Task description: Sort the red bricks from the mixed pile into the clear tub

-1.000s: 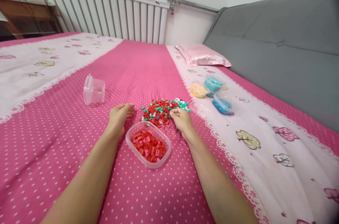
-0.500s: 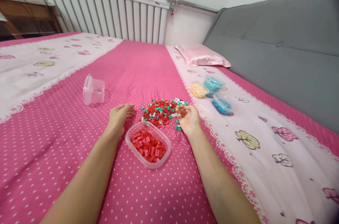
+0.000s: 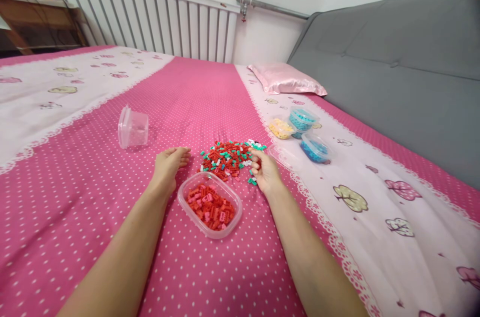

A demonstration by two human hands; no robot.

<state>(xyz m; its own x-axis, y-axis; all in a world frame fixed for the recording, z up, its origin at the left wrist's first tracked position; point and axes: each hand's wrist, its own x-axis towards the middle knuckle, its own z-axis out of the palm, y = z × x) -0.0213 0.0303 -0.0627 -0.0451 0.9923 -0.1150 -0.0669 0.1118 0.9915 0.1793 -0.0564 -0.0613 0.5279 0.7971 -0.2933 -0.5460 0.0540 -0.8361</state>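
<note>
A loose pile of small toy bricks (image 3: pixel 228 156), mostly red with green and white ones mixed in, lies on the bed. At its right edge my right hand (image 3: pixel 265 169) is closed, fingers curled in toward the palm. Red bricks showed inside it a moment ago; the fingers now hide them. My left hand (image 3: pixel 169 164) rests on its side on the sheet, left of the pile, fingers loosely stretched and holding nothing visible. Between my forearms stands a clear plastic tub (image 3: pixel 182 203) partly filled with red and some pink bricks (image 3: pixel 210 207).
A clear plastic container (image 3: pixel 137 128) lies tipped on its side at the left. On the right stand tubs of yellow pieces (image 3: pixel 281 128), turquoise pieces (image 3: pixel 302 118) and blue pieces (image 3: pixel 315 148). A clear lid (image 3: pixel 283 156) lies nearby. Behind is a pink pillow (image 3: pixel 287 78).
My right hand has turned slightly and its fingers have curled further, covering the red bricks in the palm. My left hand and the tub have stayed put.
</note>
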